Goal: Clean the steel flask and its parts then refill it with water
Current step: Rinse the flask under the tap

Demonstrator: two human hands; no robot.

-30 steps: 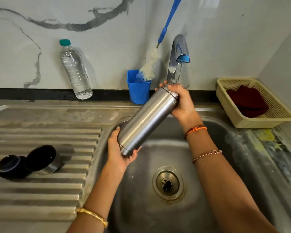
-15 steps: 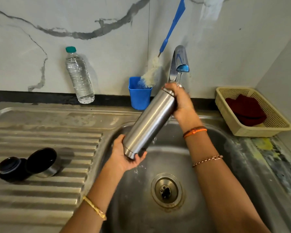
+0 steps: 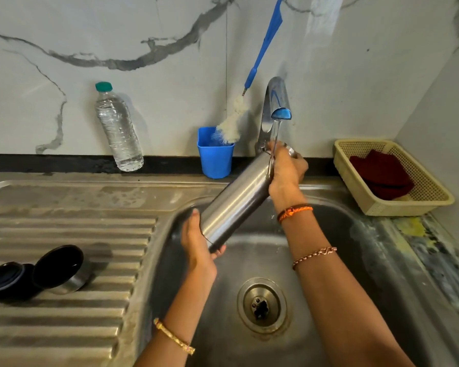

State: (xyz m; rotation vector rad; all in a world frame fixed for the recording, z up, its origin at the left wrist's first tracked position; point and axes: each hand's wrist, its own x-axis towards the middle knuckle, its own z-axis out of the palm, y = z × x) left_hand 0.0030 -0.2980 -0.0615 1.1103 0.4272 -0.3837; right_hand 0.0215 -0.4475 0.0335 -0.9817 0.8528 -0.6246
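Both hands (image 3: 286, 170) grip tilted steel flask (image 3: 233, 205) undertap

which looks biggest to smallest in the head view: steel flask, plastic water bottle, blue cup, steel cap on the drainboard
1. steel flask, though it is nearer the camera
2. plastic water bottle
3. blue cup and steel cap: too alike to rank

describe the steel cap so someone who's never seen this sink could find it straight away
Start at the ribbed draining board left of the sink basin. Near its left edge lie two small round parts, touching. The steel cap is the right one, tipped on its side with a shiny metal wall and dark inside; the stopper beside it is all dark.
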